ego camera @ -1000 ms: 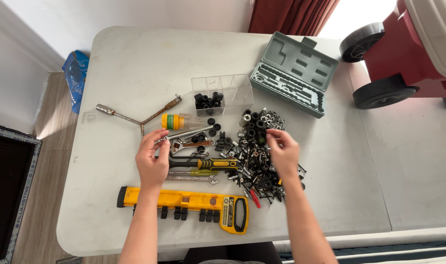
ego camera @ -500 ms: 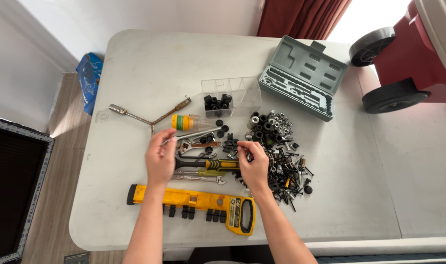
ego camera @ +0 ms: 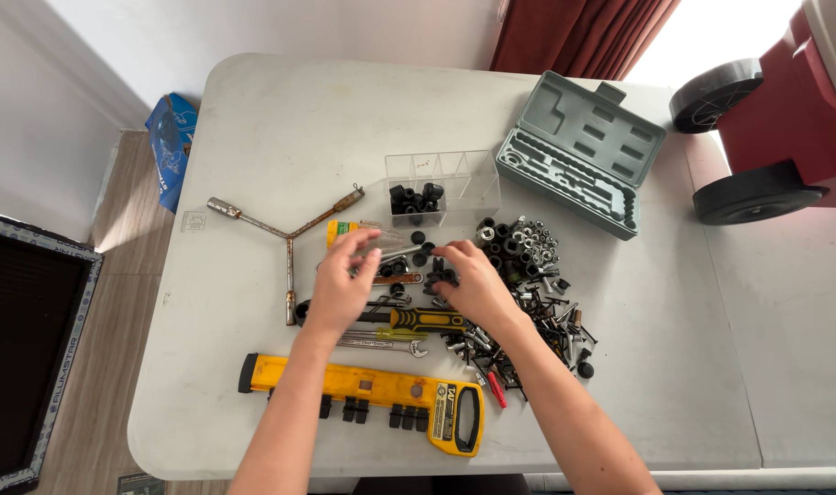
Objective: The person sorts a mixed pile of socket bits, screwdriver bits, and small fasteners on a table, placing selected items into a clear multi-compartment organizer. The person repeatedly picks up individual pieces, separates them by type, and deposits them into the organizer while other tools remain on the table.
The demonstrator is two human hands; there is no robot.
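My left hand [ego camera: 343, 286] reaches forward over a yellow-capped clear bottle [ego camera: 341, 233] and some spanners, its fingertips on them; a grip is not visible. My right hand [ego camera: 476, 282] lies beside it, fingers down among a few small black sockets [ego camera: 433, 266] at the left edge of a pile of sockets, bits and screws [ego camera: 532, 275]. Whether it pinches one is hidden. Just beyond both hands stands a clear compartment box [ego camera: 462, 180] with black sockets [ego camera: 415, 200] in its left cell.
On the white table [ego camera: 280, 119] lie a rusty Y-shaped wrench [ego camera: 285, 235], a black-and-yellow screwdriver [ego camera: 429, 320], a yellow level [ego camera: 344, 378] near the front edge and an open grey-green tool case [ego camera: 583, 147]. A red wheeled cart [ego camera: 775, 128] stands at right; a blue bag [ego camera: 170, 147] is on the floor.
Both hands have moved forward toward the clear box. My right hand came left from the pile to the black sockets. My left hand went from a raised pinch to the bottle and spanners.
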